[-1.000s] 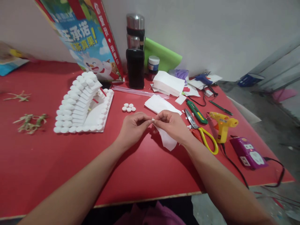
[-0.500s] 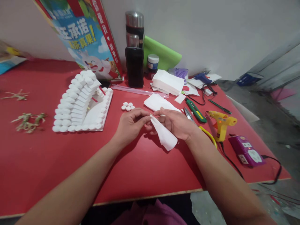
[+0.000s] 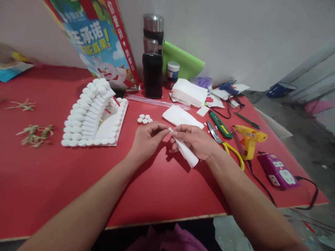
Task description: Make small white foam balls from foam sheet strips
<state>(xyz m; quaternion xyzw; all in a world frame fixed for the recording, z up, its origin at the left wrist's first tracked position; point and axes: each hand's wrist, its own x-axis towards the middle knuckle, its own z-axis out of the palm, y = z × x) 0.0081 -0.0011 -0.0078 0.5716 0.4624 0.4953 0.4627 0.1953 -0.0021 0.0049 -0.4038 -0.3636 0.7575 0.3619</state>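
A strip of white paper or tissue [image 3: 186,153] hangs slantwise between my hands, its upper end narrowed to a small roll. My left hand [image 3: 150,139] pinches that rolled end between thumb and forefinger. Thumb and fingers of my right hand [image 3: 195,139] are closed on the strip just below, and its loose end trails toward me. Just behind my left hand sits a cluster of small white rounds [image 3: 144,119]. Folded white sheets [image 3: 181,116] lie behind my fingers. To the left stands a white model [image 3: 91,116] with stacked round pieces along a curved, stepped side.
Right of my hands are scissors [image 3: 230,150], a green utility knife [image 3: 220,124], a yellow glue gun [image 3: 250,139] and a purple power socket [image 3: 278,170] with cords. A black case [image 3: 152,76], a steel flask [image 3: 153,24] and a paper stack [image 3: 190,91] stand behind. Straw figures [image 3: 35,135] lie left.
My right fingers have closed in around the strip near its rolled end, and the strip looks narrower. The view has shifted slightly, moving everything a little rightward.
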